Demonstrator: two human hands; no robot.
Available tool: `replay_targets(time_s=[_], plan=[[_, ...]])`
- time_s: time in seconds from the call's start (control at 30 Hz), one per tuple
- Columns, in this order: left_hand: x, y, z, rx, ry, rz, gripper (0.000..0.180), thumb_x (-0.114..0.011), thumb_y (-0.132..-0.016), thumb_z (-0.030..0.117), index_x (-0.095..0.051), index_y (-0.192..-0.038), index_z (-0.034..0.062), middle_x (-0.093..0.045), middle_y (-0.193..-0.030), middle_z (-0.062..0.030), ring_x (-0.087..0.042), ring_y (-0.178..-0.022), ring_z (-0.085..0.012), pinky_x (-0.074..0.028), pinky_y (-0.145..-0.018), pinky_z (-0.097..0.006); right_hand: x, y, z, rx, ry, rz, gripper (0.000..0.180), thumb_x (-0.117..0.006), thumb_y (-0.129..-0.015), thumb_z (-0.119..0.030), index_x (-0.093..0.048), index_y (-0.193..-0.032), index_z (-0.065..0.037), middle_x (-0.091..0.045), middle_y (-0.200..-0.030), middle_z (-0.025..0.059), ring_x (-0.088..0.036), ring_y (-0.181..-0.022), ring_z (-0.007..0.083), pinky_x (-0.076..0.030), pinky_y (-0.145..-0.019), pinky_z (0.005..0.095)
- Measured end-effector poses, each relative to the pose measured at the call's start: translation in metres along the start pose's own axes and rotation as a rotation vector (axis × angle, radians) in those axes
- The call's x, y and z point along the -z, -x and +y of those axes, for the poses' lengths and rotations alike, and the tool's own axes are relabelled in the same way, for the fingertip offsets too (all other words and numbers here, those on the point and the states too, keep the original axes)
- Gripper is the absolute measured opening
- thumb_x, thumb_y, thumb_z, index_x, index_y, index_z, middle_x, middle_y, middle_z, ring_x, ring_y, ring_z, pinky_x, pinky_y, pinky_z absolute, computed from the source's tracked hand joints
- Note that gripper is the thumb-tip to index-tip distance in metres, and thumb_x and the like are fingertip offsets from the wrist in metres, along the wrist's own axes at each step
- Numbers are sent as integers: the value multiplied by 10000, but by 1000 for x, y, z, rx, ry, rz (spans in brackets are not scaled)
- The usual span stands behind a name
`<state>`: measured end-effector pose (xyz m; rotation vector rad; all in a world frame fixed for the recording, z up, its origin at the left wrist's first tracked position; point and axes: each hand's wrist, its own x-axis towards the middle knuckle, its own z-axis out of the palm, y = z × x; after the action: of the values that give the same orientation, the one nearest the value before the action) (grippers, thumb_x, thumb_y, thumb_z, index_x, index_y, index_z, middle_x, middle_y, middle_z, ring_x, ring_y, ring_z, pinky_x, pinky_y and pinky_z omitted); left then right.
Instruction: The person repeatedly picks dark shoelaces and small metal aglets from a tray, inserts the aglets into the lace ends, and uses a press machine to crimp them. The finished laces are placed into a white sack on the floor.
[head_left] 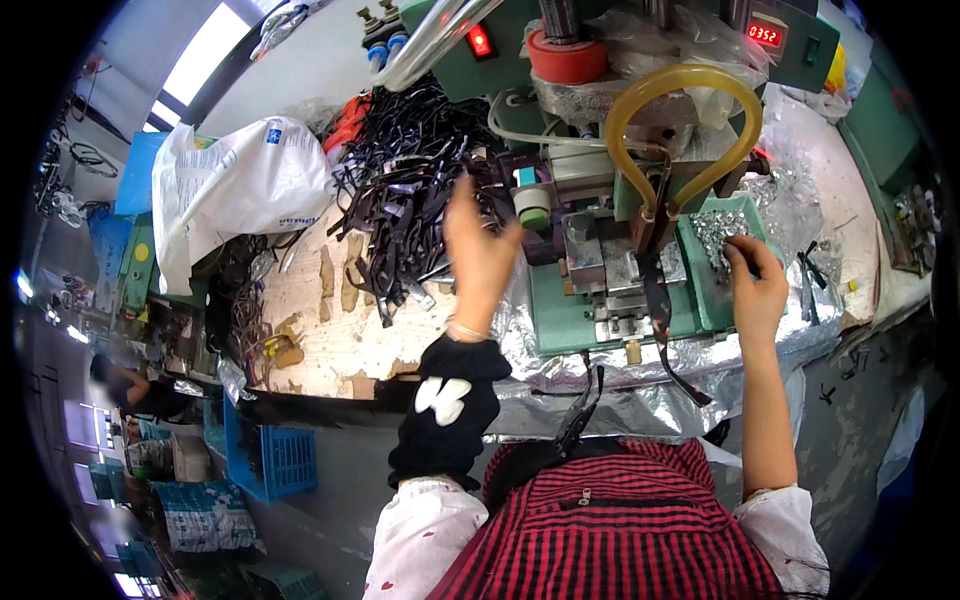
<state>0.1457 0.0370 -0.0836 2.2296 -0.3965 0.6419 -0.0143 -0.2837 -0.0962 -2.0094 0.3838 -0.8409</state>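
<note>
My left hand point(478, 262) is raised over the right side of a heap of dark eyeglass temples point(400, 215). Its fingers are stretched out, the thumb apart, and nothing shows in it. At the right, my right hand point(758, 285) reaches into a green tray point(715, 310) of small silvery metal pieces point(718, 235). Thumb and fingertips are pinched together at the pieces; whatever lies between them is too small to make out. Between my hands stands a green bench machine point(560, 310). One dark mottled eyeglass temple point(657, 300) hangs down at its front, below the yellow tube.
A yellow tube loop point(612, 120) arches over the machine, beside a green push button point(535, 217). A white sack point(240, 185) lies left of the heap. More temples point(578, 420) rest at my lap. Foil point(640, 380) covers the bench edge; a blue crate point(285, 460) stands below.
</note>
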Motion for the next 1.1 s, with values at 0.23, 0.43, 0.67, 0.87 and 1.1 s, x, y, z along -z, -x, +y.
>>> replay_targets(time_s=[0.23,0.43,0.67,0.87,1.1], plan=[[77,-11,-31,-289,-422,-16,81,-740,-781,47,-716,-851,81,-652,-900,-85,-587,-875,-313,-475,-779,-403,44,35,19,-62,70,69,150,-683,-917,-27,-731,-1055,4,-710,-971,46,-642,-897,116,-496,-832,255],[7,26,-59,-112,-748,-320,212,-815,-695,229,-721,-746,46,-636,-918,-100,-593,-924,-320,-487,-744,-454,30,25,-44,146,3,-90,167,-679,-862,6,-728,-1021,8,-717,-962,102,-665,-918,224,-499,-855,327],[55,34,-48,206,-134,-268,337,-732,-843,87,-709,-1177,48,-707,-739,-95,-666,-620,-212,-492,-551,-313,-36,-8,-103,56,-238,-164,218,-732,-789,-16,-707,-1004,6,-687,-991,151,-672,-909,279,-518,-827,354],[88,69,-22,533,452,-216,427,-565,-993,24,-566,-1420,21,-722,-844,-58,-602,-739,-40,-423,-698,-178,-45,13,-91,-53,-627,-157,475,-725,-842,-5,-560,-1286,35,-694,-1053,80,-649,-975,120,-501,-879,273],[77,76,-42,643,769,-195,392,-574,-1008,126,-531,-1378,1,-717,-1141,-141,-583,-774,-36,-466,-658,-190,-38,8,-130,-211,-722,-243,521,-701,-852,9,-510,-1336,32,-702,-1036,91,-647,-1002,133,-483,-928,285]])
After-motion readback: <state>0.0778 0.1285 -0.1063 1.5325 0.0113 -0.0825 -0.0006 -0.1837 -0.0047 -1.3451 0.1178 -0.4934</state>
